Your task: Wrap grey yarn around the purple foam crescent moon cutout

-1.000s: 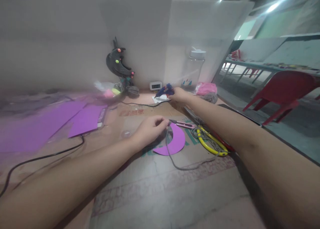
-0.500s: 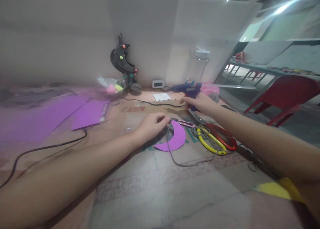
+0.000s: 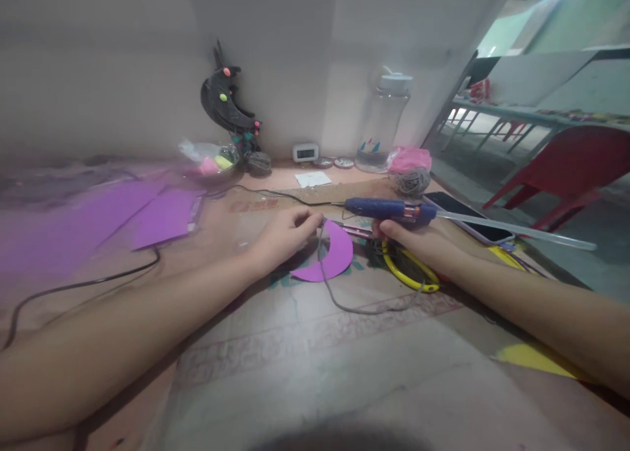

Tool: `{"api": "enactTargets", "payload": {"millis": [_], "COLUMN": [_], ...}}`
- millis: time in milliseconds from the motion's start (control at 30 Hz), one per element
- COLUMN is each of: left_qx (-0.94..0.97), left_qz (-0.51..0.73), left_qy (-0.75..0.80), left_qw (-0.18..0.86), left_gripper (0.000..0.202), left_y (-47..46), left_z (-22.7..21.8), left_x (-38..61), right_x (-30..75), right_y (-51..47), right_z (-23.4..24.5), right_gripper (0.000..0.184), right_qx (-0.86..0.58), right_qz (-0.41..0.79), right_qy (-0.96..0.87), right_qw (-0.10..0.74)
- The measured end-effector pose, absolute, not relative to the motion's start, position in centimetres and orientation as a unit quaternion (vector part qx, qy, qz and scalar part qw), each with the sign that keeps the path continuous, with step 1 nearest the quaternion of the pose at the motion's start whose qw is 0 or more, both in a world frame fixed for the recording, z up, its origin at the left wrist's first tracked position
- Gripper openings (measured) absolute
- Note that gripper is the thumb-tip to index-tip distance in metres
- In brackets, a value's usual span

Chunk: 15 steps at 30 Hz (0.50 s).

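My right hand (image 3: 416,239) grips a blue glue gun (image 3: 388,209) with a clear glue stick (image 3: 516,230) sticking out behind; its nozzle points left toward a purple crescent-shaped cutout (image 3: 329,259) lying on the table. My left hand (image 3: 283,234) is closed in a pinch on the end of a grey cord (image 3: 344,300) at the crescent's upper edge. The cord trails across the crescent and toward me on the table. Yellow-handled scissors (image 3: 411,277) lie just under my right hand.
Purple sheets (image 3: 162,218) lie at the left with a black cable (image 3: 88,283) across them. At the back wall stand a black crescent ornament (image 3: 224,103), a bowl of pompoms (image 3: 211,165), a small clock (image 3: 305,152), a clear bottle (image 3: 381,123) and a yarn ball (image 3: 412,180). A phone (image 3: 465,214) lies at the right.
My right hand picked the glue gun up from the back of the table and brought it forward, level, with the nozzle close to the crescent. My left hand kept its pinch on the cord.
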<state>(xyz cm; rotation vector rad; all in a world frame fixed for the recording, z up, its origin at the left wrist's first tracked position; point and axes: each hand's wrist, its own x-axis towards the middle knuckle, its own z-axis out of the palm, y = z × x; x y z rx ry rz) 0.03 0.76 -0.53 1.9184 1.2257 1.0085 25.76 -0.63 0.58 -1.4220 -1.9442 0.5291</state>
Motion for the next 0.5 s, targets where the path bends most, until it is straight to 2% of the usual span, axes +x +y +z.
{"api": "enactTargets", "payload": {"millis": [233, 500], "left_qx": [0.724, 0.724], "left_qz": [0.375, 0.388], "left_qy": [0.474, 0.469], "left_qw": [0.333, 0.326], "left_gripper": [0.03, 0.03], "left_y": [0.55, 0.81], "left_z": [-0.47, -0.57], "left_x": [0.0, -0.13], "right_x": [25.49, 25.0], "right_y": [-0.6, -1.08], "right_z": [0.03, 0.58], "right_gripper": [0.039, 0.036], "right_qx": [-0.487, -0.503], "right_qz": [0.285, 0.237], "right_qy": [-0.762, -0.772], "right_qw": [0.318, 0.309]}}
